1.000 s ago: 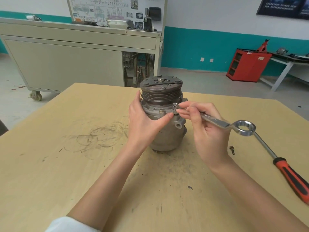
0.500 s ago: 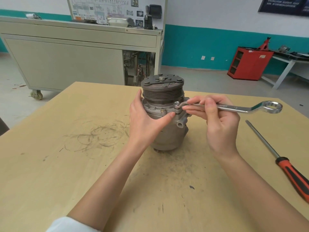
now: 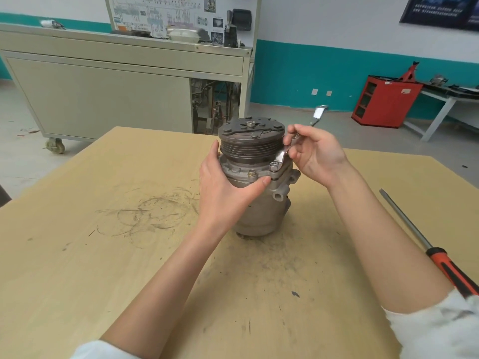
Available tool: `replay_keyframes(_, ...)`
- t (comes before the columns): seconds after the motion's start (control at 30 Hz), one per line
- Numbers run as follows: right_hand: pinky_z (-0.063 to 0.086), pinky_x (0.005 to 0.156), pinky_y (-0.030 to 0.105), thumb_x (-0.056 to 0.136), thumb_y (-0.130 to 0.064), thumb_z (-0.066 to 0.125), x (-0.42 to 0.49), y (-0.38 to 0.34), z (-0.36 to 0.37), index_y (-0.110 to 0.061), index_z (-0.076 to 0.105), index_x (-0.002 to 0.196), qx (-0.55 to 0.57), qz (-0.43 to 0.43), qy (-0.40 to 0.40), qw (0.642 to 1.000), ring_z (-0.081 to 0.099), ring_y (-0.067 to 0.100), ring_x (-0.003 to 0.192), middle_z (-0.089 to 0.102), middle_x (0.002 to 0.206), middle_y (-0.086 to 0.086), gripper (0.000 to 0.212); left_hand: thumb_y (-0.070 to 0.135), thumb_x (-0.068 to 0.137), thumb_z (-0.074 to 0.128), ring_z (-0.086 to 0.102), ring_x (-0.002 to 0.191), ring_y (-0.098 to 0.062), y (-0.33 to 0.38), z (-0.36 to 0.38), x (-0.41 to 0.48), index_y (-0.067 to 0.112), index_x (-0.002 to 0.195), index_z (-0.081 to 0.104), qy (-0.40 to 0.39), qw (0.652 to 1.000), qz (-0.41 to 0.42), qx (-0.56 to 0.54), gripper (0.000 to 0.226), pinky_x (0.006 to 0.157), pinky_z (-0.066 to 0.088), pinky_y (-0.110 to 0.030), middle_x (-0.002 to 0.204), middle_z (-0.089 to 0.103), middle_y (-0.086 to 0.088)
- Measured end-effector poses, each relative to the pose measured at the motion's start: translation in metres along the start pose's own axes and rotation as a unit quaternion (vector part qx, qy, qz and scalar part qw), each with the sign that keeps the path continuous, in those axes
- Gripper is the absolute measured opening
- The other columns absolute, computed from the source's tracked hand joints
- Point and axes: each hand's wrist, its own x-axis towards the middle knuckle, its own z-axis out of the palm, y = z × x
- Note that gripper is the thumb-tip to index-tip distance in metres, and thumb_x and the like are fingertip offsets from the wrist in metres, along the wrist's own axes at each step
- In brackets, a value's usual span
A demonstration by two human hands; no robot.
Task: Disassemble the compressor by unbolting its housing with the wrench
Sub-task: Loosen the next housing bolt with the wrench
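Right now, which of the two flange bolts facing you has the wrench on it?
The right-hand bolt: the wrench sits on it. The bolt to its left stands bare.

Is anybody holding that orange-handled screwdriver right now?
No, the screwdriver lies untouched on the table; the right hand pinches the wrench and the left hand grips the compressor.
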Motion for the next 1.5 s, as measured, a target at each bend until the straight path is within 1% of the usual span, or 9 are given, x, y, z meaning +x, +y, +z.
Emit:
replay_keyframes(0.17,0.050,0.048,0.015,0.103,-0.024,0.037,-0.009,-0.004,0.003,-0.005,0.057,0.081,0.073,-0.068,0.039,0.994,0.065,0.013,0.052,0.068,0.068,0.009,0.035,0.047,0.068,0.083,0.023,0.143,-0.010,0.000,0.000,0.000,0.023,0.154,0.017,0.001,1.000,0.000,-0.001,0.111,0.118,0.027,-0.040,0.153,0.029,0.002)
replay_keyframes(0.33,0.057,0.062,0.023,0.099,-0.024,0.045,-0.058,0.003,0.021,-0.007,0.063,0.084,-0.222,-0.273,0.085,0.932,0.073,0.024,0.072,0.073,0.080,0.009,0.029,0.055,0.062,0.078,0.024,0.143,-0.011,0.002,0.000,-0.001,0.025,0.154,0.017,-0.001,1.000,-0.003,-0.002,0.115,0.117,0.029,-0.043,0.153,0.029,0.001)
replay_keyframes(0.53,0.059,0.073,0.039,0.093,-0.025,0.053,-0.093,0.032,0.032,-0.016,0.062,0.099,-0.379,-0.389,0.062,0.837,0.072,0.018,0.083,0.070,0.093,0.004,0.014,0.044,0.069,0.085,0.024,0.142,-0.012,0.001,0.000,0.000,0.023,0.154,0.018,0.008,1.000,0.002,0.000,0.110,0.117,0.028,-0.042,0.153,0.030,-0.002)
replay_keyframes(0.73,0.057,0.070,0.027,0.097,-0.017,0.044,-0.080,0.035,0.019,-0.014,0.058,0.097,-0.239,-0.344,0.062,0.906,0.072,0.023,0.080,0.071,0.089,0.003,0.014,0.049,0.066,0.083,0.023,0.143,-0.011,0.000,-0.001,0.000,0.023,0.154,0.017,0.001,1.000,0.006,-0.006,0.113,0.118,0.027,-0.038,0.154,0.028,0.000)
replay_keyframes(0.87,0.054,0.058,0.023,0.101,-0.010,0.032,-0.040,0.013,0.003,-0.007,0.048,0.094,-0.062,-0.189,0.017,0.980,0.067,0.021,0.061,0.069,0.073,0.006,0.017,0.052,0.063,0.080,0.024,0.142,-0.010,-0.001,-0.001,0.000,0.023,0.154,0.018,0.001,1.000,0.007,-0.007,0.113,0.117,0.028,-0.039,0.153,0.030,0.002)
replay_keyframes(0.97,0.050,0.050,0.019,0.102,-0.012,0.032,-0.015,0.009,0.001,-0.007,0.049,0.091,0.016,-0.067,0.026,0.997,0.060,0.015,0.051,0.066,0.067,0.007,0.021,0.056,0.061,0.076,0.025,0.141,-0.008,0.001,0.000,-0.001,0.024,0.153,0.019,0.002,1.000,0.005,-0.010,0.113,0.117,0.029,-0.038,0.151,0.031,0.003)
replay_keyframes(1.13,0.049,0.047,0.017,0.103,-0.025,0.038,-0.012,0.001,0.015,-0.007,0.056,0.082,0.042,-0.127,0.085,0.987,0.064,0.014,0.050,0.068,0.065,0.009,0.033,0.058,0.056,0.074,0.026,0.139,-0.007,0.002,-0.001,0.000,0.027,0.151,0.023,0.000,1.000,0.009,-0.021,0.112,0.116,0.030,-0.038,0.148,0.034,0.007)
replay_keyframes(1.33,0.057,0.057,0.024,0.098,-0.024,0.043,-0.062,0.005,0.035,-0.012,0.055,0.081,-0.236,-0.321,0.113,0.910,0.072,0.023,0.065,0.072,0.074,0.006,0.024,0.063,0.053,0.070,0.028,0.139,-0.008,0.001,-0.001,0.001,0.027,0.151,0.024,0.001,1.000,0.012,-0.028,0.114,0.116,0.031,-0.038,0.149,0.034,0.006)
replay_keyframes(1.5,0.059,0.071,0.036,0.096,-0.020,0.049,-0.088,0.033,0.038,-0.024,0.056,0.089,-0.311,-0.385,0.075,0.866,0.072,0.018,0.079,0.070,0.089,0.003,0.011,0.063,0.053,0.069,0.028,0.139,-0.008,-0.001,0.002,0.001,0.028,0.150,0.025,0.010,0.999,0.013,-0.031,0.112,0.115,0.031,-0.036,0.147,0.035,0.006)
